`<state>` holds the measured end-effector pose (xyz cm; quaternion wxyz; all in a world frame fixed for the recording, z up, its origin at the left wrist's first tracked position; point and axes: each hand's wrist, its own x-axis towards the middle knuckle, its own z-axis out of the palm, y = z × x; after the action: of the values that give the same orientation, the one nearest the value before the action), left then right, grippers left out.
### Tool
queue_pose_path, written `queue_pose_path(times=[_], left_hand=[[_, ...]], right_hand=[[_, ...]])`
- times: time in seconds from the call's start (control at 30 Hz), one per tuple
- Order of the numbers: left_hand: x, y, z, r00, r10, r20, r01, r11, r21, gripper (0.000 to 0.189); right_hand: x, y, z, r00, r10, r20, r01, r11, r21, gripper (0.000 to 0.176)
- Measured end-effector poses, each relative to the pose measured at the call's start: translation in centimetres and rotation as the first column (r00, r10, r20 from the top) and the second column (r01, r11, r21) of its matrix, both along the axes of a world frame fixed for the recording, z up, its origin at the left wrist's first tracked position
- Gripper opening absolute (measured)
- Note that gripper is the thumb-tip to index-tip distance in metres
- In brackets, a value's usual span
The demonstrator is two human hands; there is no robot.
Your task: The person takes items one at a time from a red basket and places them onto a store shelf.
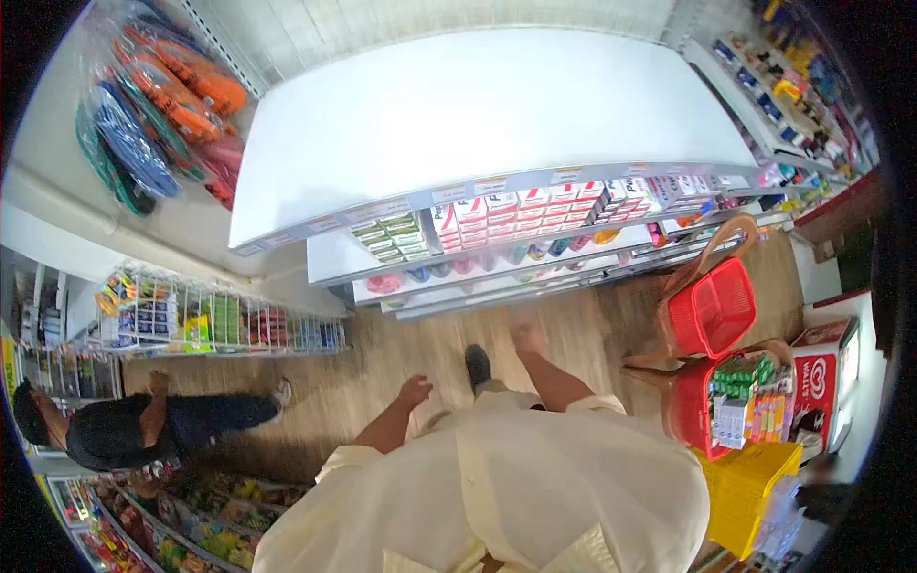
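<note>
My left hand [414, 392] hangs low over the wooden floor with its fingers loosely bent and nothing visible in it. Further forward, my right hand [528, 340] is stretched towards the lower shelves, smeared by motion, so its fingers cannot be made out. Nearest to both hands is a white shelf unit with a bare top shelf [497, 115]. Below it stand rows of red-and-white boxes [516, 215], with green-and-white boxes [390, 237] at their left end. Neither hand touches them.
A person in dark clothes [124, 420] is at left, near a wire rack [229, 325]. On the right are brown chairs [731, 234], a red basket [712, 310], a second basket full of boxes [755, 396] and a yellow basket [750, 492]. Bagged slippers [158, 105] hang upper left.
</note>
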<state>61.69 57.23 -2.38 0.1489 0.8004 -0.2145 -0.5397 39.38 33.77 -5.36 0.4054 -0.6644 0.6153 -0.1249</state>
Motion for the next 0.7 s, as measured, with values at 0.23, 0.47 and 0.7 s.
queue_pose_path(times=[0.23,0.47,0.7], left_hand=[[3.3,9.7,-4.5,0.995,0.080,0.064,-0.080,0.997,-0.005,0.046],[0.0,21.3,-5.9,0.962,0.266,-0.055,-0.258,0.959,0.120,0.036],[-5.1,28.6,-13.9,0.743,-0.563,0.361,0.665,0.677,-0.315,0.029]], right_hand=[[-17.8,8.7,-4.3,0.486,0.806,-0.339,-0.626,0.591,0.508,0.055],[-18.3,14.0,-1.8,0.852,0.456,-0.258,-0.263,0.799,0.541,0.053],[-15.6,19.3,2.2,0.839,0.528,-0.131,-0.508,0.847,0.156,0.043]])
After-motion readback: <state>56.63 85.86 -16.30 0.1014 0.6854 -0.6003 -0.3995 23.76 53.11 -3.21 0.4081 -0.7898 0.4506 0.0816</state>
